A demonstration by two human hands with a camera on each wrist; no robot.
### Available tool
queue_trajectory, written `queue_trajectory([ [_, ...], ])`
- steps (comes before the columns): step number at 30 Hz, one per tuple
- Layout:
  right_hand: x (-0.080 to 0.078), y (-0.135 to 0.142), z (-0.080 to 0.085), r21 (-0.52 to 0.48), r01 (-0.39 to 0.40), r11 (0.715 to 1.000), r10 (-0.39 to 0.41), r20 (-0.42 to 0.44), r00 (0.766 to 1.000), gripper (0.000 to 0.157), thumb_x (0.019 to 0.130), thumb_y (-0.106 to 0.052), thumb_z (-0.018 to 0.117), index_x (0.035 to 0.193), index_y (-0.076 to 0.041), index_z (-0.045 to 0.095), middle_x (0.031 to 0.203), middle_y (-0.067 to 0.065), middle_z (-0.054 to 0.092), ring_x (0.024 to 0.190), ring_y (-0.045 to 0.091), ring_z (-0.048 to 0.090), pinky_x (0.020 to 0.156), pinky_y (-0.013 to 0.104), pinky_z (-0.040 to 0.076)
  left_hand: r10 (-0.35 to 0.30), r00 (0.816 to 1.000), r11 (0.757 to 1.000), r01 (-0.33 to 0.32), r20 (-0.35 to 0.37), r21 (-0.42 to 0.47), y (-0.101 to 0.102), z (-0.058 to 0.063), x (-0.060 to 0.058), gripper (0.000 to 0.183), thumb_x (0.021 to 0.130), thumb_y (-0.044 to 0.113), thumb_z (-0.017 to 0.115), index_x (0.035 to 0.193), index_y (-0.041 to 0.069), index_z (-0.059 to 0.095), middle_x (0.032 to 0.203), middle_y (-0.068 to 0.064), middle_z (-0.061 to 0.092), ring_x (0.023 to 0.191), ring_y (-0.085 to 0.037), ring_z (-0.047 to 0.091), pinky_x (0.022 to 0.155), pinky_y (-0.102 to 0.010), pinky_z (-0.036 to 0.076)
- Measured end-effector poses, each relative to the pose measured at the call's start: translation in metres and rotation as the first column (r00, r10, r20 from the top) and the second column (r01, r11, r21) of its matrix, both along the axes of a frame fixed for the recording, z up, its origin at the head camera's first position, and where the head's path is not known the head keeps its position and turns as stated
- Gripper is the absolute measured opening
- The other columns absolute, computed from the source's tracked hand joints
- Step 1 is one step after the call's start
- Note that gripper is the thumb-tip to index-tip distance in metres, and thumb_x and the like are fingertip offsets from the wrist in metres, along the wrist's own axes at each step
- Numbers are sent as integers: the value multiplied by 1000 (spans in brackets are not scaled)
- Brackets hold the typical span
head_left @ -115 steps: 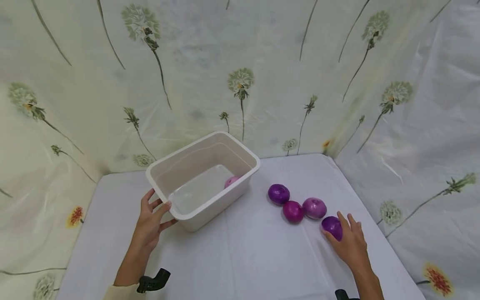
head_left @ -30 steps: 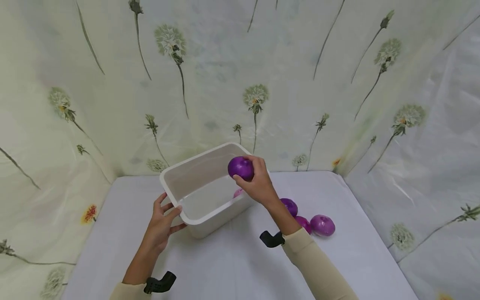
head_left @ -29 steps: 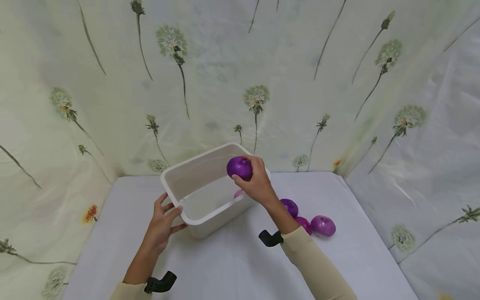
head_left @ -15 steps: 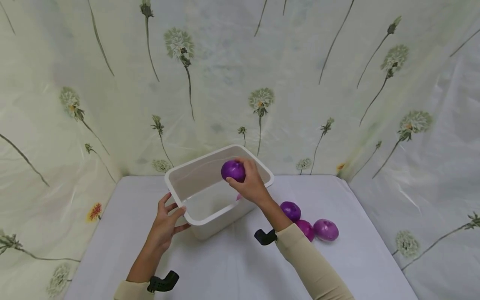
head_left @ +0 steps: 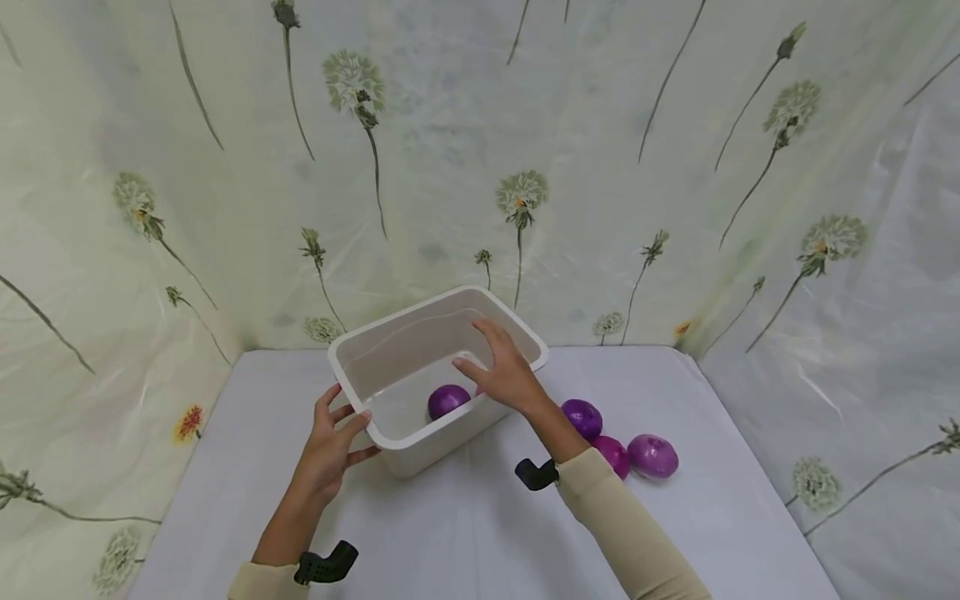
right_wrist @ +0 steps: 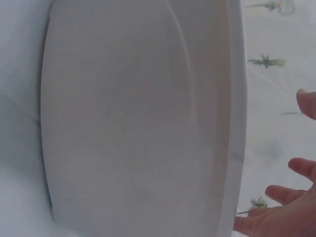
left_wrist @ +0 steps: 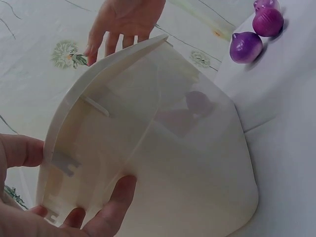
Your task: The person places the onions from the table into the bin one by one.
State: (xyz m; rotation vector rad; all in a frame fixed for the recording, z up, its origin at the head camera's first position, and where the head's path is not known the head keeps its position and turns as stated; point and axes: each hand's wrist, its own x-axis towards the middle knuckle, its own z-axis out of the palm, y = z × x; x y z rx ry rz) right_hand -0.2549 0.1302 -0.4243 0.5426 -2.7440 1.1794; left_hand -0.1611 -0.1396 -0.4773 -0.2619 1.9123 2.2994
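In the head view, my left hand (head_left: 327,450) grips the near-left end of a white plastic bin (head_left: 450,443); the left wrist view has the thumb on the rim and fingers underneath. Over the bin's opening hovers my right hand (head_left: 507,373), thumb and fingers spread, holding nothing. Below it a dark purple onion (head_left: 448,401) lies in the bin. Just a sliver of a pink onion (head_left: 478,390) shows beside the right hand. The right wrist view has the bin's outer wall (right_wrist: 128,118) with the right fingers (right_wrist: 284,195) past its rim.
Right of the bin, three more onions rest on the white-covered table (head_left: 480,533): a dark purple one (head_left: 582,419), a magenta one (head_left: 612,458) partly behind the right sleeve, and a lighter purple one (head_left: 653,457). A flower-printed curtain (head_left: 420,167) stands behind.
My right hand carried the dark purple onion from the table to above the bin, then let go; it now lies inside. The left hand stays on the bin.
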Motion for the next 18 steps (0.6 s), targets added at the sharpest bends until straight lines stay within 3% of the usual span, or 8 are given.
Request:
queue_trajectory([
  [5,1,13,-2,-18,34,999,-35,-48,998,71,84,-50,61,143,-21,35,148,5,33,137,26,30,108,53,31,-10,1000,1000,10,2,4,1,0,0,78,91,22,59,145,33,4,140,-13,24,112,-28,52,84,-50,52],
  [10,10,35,-4,-157,99,983,-115,-96,989,61,86,-39,64,138,-17,41,144,7,38,132,28,37,106,53,34,-14,1000,1000,14,10,15,1,2,0,77,92,20,59,145,33,4,141,-14,23,118,-33,48,84,-49,53],
  [14,35,55,7,-266,127,956,-151,-73,986,57,89,-29,62,138,-10,41,146,12,35,135,28,34,109,50,31,-21,1000,1000,21,15,13,1,3,1,75,94,18,55,145,33,3,142,-14,21,125,-38,39,85,-50,52],
  [18,61,76,19,-287,176,942,-196,-43,980,56,90,-18,61,138,0,38,144,18,35,136,32,30,110,51,30,-28,999,1000,28,19,6,2,4,1,74,95,18,53,145,34,2,144,-14,22,126,-36,38,86,-50,52],
])
